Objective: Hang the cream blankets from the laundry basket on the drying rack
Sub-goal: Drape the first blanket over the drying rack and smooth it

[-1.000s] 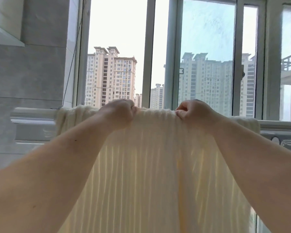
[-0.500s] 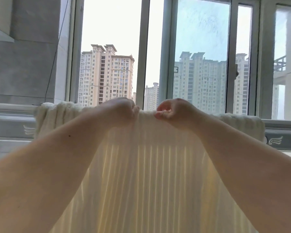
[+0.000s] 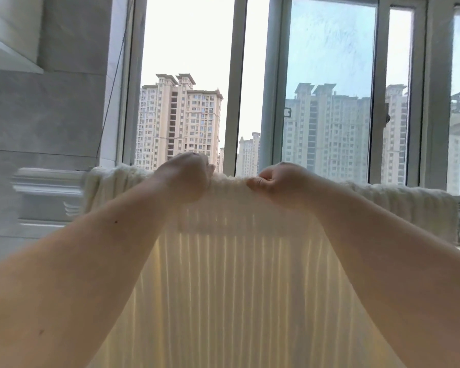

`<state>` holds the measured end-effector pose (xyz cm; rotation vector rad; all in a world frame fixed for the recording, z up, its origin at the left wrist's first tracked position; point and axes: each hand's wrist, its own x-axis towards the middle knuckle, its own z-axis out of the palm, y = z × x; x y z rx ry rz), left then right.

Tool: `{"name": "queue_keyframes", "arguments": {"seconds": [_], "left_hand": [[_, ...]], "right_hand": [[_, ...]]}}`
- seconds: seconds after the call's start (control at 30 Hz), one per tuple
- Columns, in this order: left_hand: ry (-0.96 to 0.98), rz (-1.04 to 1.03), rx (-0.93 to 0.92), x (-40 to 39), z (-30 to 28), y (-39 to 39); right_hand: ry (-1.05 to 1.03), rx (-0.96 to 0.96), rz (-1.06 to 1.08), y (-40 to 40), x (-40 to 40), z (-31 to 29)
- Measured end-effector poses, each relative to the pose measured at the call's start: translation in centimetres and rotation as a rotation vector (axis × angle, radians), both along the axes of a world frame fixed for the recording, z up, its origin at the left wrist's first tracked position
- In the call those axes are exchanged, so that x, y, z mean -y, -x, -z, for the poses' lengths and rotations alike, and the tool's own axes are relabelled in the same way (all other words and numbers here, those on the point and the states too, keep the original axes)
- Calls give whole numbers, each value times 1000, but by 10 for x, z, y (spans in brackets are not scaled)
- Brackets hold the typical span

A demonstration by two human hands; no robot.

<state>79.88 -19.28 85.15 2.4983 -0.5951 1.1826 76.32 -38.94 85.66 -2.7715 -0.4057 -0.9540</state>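
A cream ribbed blanket [image 3: 239,282] hangs in front of me, stretched wide, with light showing through its lower part. My left hand [image 3: 183,176] and my right hand [image 3: 276,181] both grip its top edge near the middle, a short gap between them. The blanket's top edge runs out to the left and right of my hands. The drying rack bar is hidden under the blanket, and the laundry basket is out of view.
Behind the blanket stands a tall window [image 3: 252,102] with grey frames and high-rise buildings outside. A white moulded ledge [image 3: 45,179] runs along the grey tiled wall [image 3: 43,115] on the left. A thin cord [image 3: 112,96] hangs beside the window frame.
My right hand has slid left along the top edge toward my left hand, both still gripping. The view has shifted slightly.
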Motion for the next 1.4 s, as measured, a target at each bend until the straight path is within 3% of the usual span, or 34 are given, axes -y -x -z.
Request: {"name": "queue_keyframes", "arguments": {"seconds": [0.1, 0.17, 0.27, 0.33, 0.4, 0.47, 0.57, 0.73, 0.83, 0.93, 1.07, 1.2, 1.3, 1.4], "left_hand": [[4, 58, 54, -3, 8, 4], [25, -65, 184, -21, 9, 5], [22, -298, 121, -50, 9, 3], [8, -279, 32, -56, 12, 0], [35, -159, -59, -56, 15, -1], [76, -66, -111, -61, 15, -3], [103, -32, -103, -74, 16, -9], [133, -31, -75, -84, 17, -16], [168, 7, -65, -86, 16, -19], [199, 17, -37, -89, 18, -19], [22, -81, -21, -104, 21, -21], [-169, -214, 83, -111, 21, -21], [-234, -363, 19, -103, 7, -14], [-196, -297, 55, -81, -2, -8]], "right_hand": [[-13, 41, 41, 4, 5, -1], [-49, 116, 185, 2, 10, -2], [-154, 288, 431, 1, 5, -4], [-161, 339, 247, 2, -12, -4], [-77, 163, -30, 2, -34, -1], [65, 11, -96, -4, -53, 7], [23, 140, -49, -12, -49, 7], [-148, 155, 377, -6, -5, -1], [-209, 199, 214, -5, -21, -1], [-25, 85, -19, -12, -61, 3], [162, -84, 73, -22, -82, 9], [157, -28, 67, -21, -84, 11], [210, -49, 66, -18, -93, 14], [76, 94, -25, -8, -83, 9]]}}
